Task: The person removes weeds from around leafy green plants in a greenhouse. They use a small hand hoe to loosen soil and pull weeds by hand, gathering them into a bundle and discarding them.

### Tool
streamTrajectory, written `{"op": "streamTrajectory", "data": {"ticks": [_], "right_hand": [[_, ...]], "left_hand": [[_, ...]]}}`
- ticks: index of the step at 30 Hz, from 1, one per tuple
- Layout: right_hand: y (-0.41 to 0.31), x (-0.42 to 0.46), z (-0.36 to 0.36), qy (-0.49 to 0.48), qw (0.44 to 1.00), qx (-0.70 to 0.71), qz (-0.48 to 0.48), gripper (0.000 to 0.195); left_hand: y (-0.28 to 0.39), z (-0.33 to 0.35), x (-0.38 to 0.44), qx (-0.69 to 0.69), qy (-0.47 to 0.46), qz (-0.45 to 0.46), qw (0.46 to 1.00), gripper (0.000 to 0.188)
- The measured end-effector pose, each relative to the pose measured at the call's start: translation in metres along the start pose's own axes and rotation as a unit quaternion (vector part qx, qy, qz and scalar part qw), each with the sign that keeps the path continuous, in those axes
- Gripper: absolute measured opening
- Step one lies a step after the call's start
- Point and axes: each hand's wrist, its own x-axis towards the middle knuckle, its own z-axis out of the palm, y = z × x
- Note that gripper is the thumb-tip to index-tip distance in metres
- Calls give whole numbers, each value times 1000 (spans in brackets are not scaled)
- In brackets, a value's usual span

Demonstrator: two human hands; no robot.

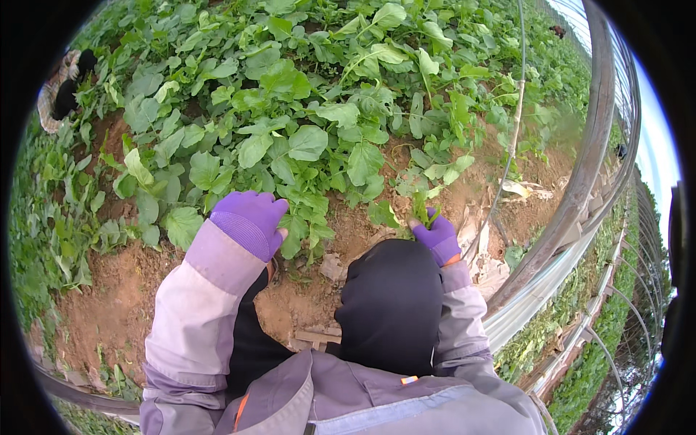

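Note:
My left hand [251, 224], in a purple fingerless glove, is at the near edge of a dense bed of leafy green plants [308, 143]. Its bare thumb and forefinger tips point right, close beside a leafy plant [299, 220]. The other fingers are curled out of sight, so whether they hold a stem is hidden. To the right of my black-clad knee [392, 293], my right hand [438, 236] wears a matching glove. Between its thumb and fingers it pinches a small bunch of green leaves and stems [420, 205], just above the soil.
Brown soil [128, 293] borders the bed. A thin upright rod [516, 117] stands at right, before a curved frame pole [590, 125] with plastic sheeting [535, 293]. Dry, pale leaves [484, 261] lie near my right hand. Another person [58, 95] crouches at far left.

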Motion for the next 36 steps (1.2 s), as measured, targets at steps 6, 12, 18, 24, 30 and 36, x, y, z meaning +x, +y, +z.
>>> {"op": "streamTrajectory", "data": {"ticks": [6,12,18,24,30,36], "right_hand": [[-61,-173,-154,309,931,21,-191,39],[51,-346,-353,734,642,177,-133,51],[313,-503,-318,780,459,76,418,42],[308,-428,-191,684,628,177,326,31],[23,-225,-123,529,822,-25,-209,9],[-117,-141,-33,298,858,-152,-391,25]], "left_hand": [[-6,2,-10,7,-22,-10,1000,39],[-22,-3,-22,6,3,-31,1000,41],[-40,4,-39,-40,46,-48,997,42],[-56,5,-42,-68,-12,-128,989,48],[-96,32,-43,-123,31,-160,979,49],[-146,77,-98,-336,125,-194,913,44]]}}
